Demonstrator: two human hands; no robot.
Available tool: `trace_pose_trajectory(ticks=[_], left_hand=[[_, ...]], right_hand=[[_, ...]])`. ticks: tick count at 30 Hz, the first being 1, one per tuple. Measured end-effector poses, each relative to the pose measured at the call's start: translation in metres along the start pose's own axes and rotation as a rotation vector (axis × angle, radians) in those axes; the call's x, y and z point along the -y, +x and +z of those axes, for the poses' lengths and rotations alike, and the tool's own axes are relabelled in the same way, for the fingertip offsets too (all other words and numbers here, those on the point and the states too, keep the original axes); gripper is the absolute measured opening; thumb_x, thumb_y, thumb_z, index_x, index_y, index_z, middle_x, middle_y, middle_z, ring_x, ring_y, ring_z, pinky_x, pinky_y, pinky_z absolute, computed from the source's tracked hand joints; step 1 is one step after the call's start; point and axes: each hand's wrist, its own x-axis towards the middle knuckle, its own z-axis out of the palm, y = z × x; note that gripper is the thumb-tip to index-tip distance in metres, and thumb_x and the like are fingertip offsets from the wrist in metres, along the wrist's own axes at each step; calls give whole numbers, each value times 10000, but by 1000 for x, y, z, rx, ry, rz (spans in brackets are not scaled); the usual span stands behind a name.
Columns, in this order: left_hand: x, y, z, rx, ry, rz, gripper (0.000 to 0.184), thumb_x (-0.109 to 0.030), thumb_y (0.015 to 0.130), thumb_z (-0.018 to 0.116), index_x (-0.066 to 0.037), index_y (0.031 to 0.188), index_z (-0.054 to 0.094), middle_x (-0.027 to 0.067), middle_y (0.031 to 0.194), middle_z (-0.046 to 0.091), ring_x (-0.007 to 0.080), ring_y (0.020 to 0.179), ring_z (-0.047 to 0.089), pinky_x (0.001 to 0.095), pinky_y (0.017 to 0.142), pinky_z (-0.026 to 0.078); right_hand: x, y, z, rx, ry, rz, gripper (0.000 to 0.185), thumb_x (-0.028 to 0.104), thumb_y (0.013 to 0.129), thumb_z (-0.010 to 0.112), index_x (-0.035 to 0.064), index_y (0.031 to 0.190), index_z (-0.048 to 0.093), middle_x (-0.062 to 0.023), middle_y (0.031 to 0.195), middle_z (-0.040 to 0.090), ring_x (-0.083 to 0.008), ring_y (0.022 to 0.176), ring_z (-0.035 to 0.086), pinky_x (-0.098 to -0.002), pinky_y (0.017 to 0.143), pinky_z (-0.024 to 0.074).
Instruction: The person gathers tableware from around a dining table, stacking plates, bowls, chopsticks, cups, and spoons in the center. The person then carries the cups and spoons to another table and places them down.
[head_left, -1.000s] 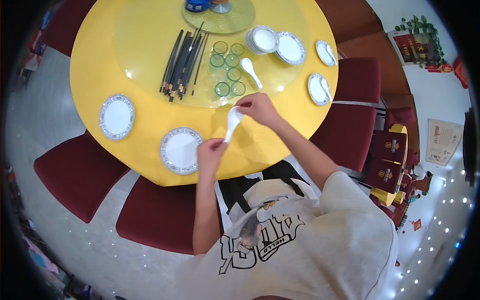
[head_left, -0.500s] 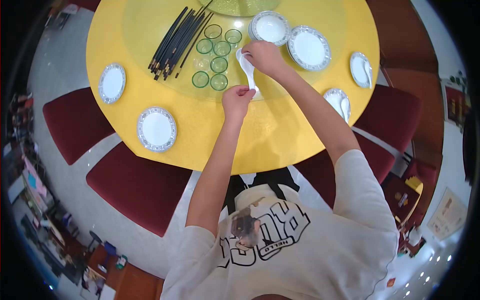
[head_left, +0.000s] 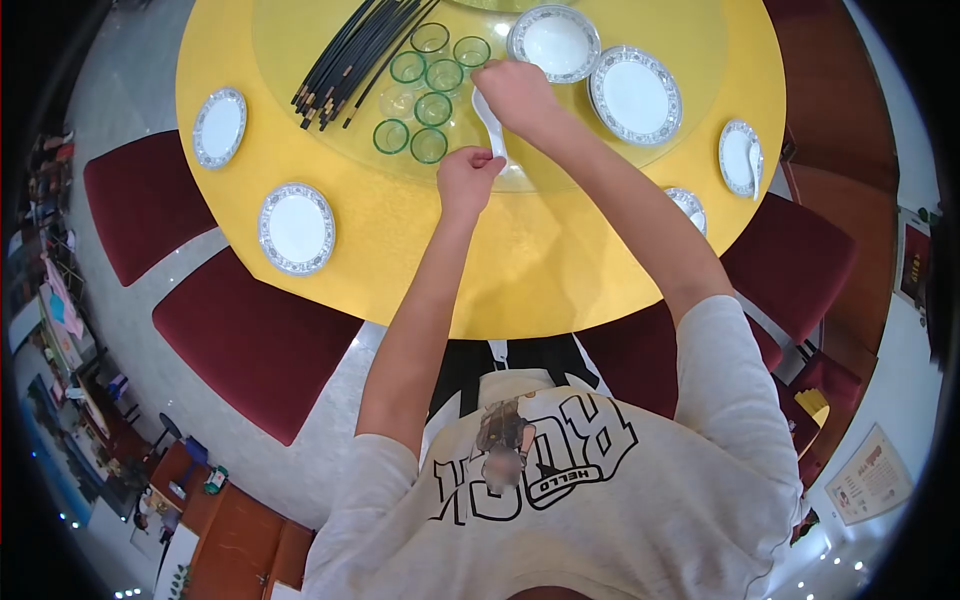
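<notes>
A white soup spoon is held above the glass turntable's near edge, with its handle toward me. My left hand pinches the handle end between thumb and fingers. At the far end, my right hand is closed around the spoon's bowl and hides part of it. Whether several spoons are nested there, I cannot tell. Just left of the hands stand several green-rimmed glasses. Beyond my right hand are a stack of white bowls and a stack of patterned-rim plates.
Black chopsticks lie in a bundle at the turntable's left. Single plates sit around the round yellow table; the right-hand plate bears a spoon. My right arm partly covers another plate. Dark red chairs surround the table.
The whole view has shifted slightly, so the table sits a little higher in the picture. Both hands keep hold of the spoon, and my right hand covers more of its bowl.
</notes>
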Motion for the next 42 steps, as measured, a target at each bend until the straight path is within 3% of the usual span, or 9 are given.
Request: trace_pose_trajectory(ticks=[12,14,18,20,30,36,39,41,42], left_hand=[[-7,6,-2,25,146,48,235,-186,680,732,3,813,692,115,741,674,215,680,652,314,633,493],[-6,5,0,-14,191,133,219,-148,707,736,31,817,677,84,673,656,131,553,591,270,517,458],[-7,4,2,-53,244,148,226,-159,705,736,22,828,679,94,692,664,157,584,612,288,560,476],[-9,4,3,-84,257,133,215,-177,694,729,-3,811,678,115,742,672,230,671,652,328,631,500],[-17,-2,9,-101,224,111,198,-175,693,732,-15,794,674,103,717,668,224,656,647,326,621,498],[-8,-17,9,-161,176,103,281,-194,763,699,30,922,639,125,807,666,209,727,639,304,678,488],[-7,-37,7,-272,117,252,280,-139,791,645,24,1014,594,139,901,621,256,808,616,342,713,482],[-32,-57,5,-242,295,365,268,-106,829,588,22,1062,560,141,977,574,258,894,588,355,754,476],[-43,-56,8,-242,299,368,268,-106,829,588,22,1062,560,141,977,574,258,894,588,355,754,476]], right_hand=[[6,10,0,112,-122,-30,45,55,697,620,53,726,654,-117,759,645,-268,701,667,-351,548,535],[7,9,-2,97,-137,-35,54,54,698,618,51,738,655,-124,788,631,-272,700,665,-350,551,534],[7,9,-2,124,-157,-34,62,57,696,621,51,747,654,-126,808,619,-274,697,663,-347,555,535],[6,8,-2,90,-159,-59,66,55,692,623,46,751,652,-127,809,620,-267,696,664,-341,553,535],[9,1,-6,67,-152,-63,82,26,672,623,21,754,629,-131,779,629,-259,692,666,-325,545,538],[24,-22,-32,-42,-118,-24,106,33,676,617,25,781,613,-116,820,632,-239,724,649,-330,559,530],[9,-42,-60,-194,68,62,86,60,716,617,39,799,622,-85,840,631,-240,767,629,-331,617,522],[-16,-57,-70,-432,251,318,161,115,778,611,58,928,631,-81,937,626,-270,893,600,-353,738,504],[-30,-60,-69,-436,253,321,161,115,778,611,58,928,631,-81,937,626,-270,893,600,-353,738,504]])
